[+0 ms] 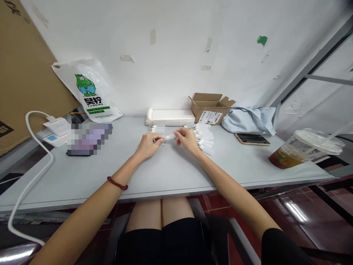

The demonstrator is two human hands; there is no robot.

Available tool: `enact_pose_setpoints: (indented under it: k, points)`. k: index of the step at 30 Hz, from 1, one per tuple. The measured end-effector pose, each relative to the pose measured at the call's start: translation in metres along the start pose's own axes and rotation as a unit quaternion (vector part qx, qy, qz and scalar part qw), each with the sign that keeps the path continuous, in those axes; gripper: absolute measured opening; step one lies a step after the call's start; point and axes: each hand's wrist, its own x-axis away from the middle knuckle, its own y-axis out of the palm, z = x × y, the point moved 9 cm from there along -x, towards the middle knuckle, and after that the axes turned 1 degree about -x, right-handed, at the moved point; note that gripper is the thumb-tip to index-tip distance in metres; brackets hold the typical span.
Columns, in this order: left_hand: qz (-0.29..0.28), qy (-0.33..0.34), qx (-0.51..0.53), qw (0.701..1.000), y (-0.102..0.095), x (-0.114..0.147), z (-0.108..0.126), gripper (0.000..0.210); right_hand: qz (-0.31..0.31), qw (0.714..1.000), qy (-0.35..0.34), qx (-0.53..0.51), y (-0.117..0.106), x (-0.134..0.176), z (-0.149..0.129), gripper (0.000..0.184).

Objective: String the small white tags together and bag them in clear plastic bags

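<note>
Between my hands, just above the grey table [171, 173], is a small whitish keychain tag [169, 137] with a thin ring at its left end. My left hand [149, 144] pinches the ring side of it. The other end is in the fingertips of my right hand [187, 139]. Beyond my left hand lies a small row of similar translucent tags [158, 129] with rings. A larger fanned pile of tags [205, 138] lies beside and partly behind my right hand. What exactly is printed or fixed on the held tag is too small to tell.
Behind the tags stand a stack of white envelopes [173, 116] and an open cardboard box [211, 108]. To the right are a light-blue cloth bag [248, 119], a phone [252, 139] and a drink cup [300, 149]. A blurred-out phone [91, 140], white charger [57, 127] and plastic bag [93, 92] are left.
</note>
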Motion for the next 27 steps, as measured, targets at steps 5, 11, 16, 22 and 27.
enact_pose_setpoints:
  k: [5,11,16,22,27]
  points:
    - [0.000,-0.022,0.027,0.999,0.000,0.000,-0.005,0.021,-0.002,1.000,-0.001,-0.004,0.002,0.003,-0.003,0.027]
    - [-0.010,-0.049,0.105,0.993,-0.003,-0.004,-0.010,0.024,0.003,0.999,0.022,-0.045,0.002,-0.002,0.000,0.029]
    - [-0.021,-0.088,0.163,0.982,-0.002,-0.006,-0.019,0.033,0.016,0.997,0.033,-0.064,-0.001,-0.004,0.000,0.026]
    - [-0.011,-0.091,0.183,0.979,-0.001,-0.007,-0.024,0.027,0.020,0.996,0.046,-0.071,0.001,-0.004,0.002,0.028]
    - [-0.014,-0.127,0.229,0.965,0.000,-0.010,-0.029,0.025,0.022,0.993,0.051,-0.105,-0.001,-0.007,0.001,0.028]
